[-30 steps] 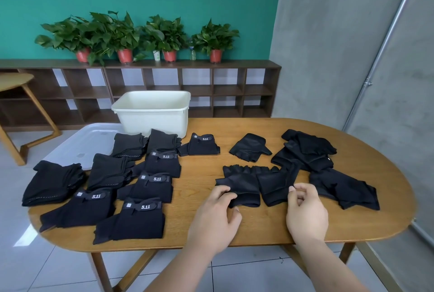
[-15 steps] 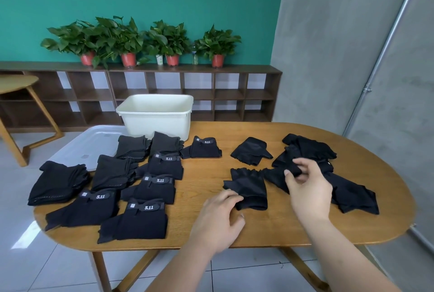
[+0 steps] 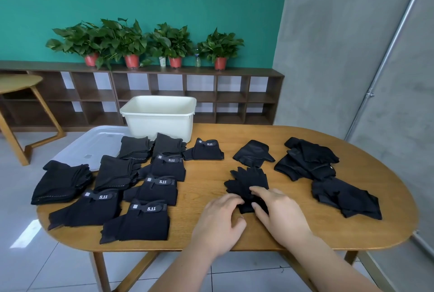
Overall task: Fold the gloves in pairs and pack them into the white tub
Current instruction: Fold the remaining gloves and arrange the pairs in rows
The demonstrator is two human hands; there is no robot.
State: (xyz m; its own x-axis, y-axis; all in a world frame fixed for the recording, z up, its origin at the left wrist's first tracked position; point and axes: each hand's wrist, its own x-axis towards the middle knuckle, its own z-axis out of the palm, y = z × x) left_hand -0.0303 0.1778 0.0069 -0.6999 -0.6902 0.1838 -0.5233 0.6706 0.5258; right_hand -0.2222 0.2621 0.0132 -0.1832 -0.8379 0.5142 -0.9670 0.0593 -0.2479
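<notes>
Over on your left, the folded pairs (image 3: pixel 141 219) sit in rows on the table (image 3: pixel 305 233). The white tub (image 3: pixel 159 115) is behind them at the far edge, with nothing packed in it that I can see. Your left hand (image 3: pixel 220 219) is at the near end of the stacked gloves (image 3: pixel 249 181), fingers curled in against the cuff. Can't tell if you're actually pinching it.

What's new: half a second ago your right hand had the second glove up in the air. Now it's laid on top of the first, so you've got a matched stack ready to fold. The stubby fingers point away from you, leaning a bit left toward the tub, and the cuffs face you, so the long axis runs near-to-far. Your right hand (image 3: pixel 279 212) rests on top, fingers fairly straight, pressing the stack flat. Further right, the loose gloves (image 3: pixel 307 162) wait in a heap.
</notes>
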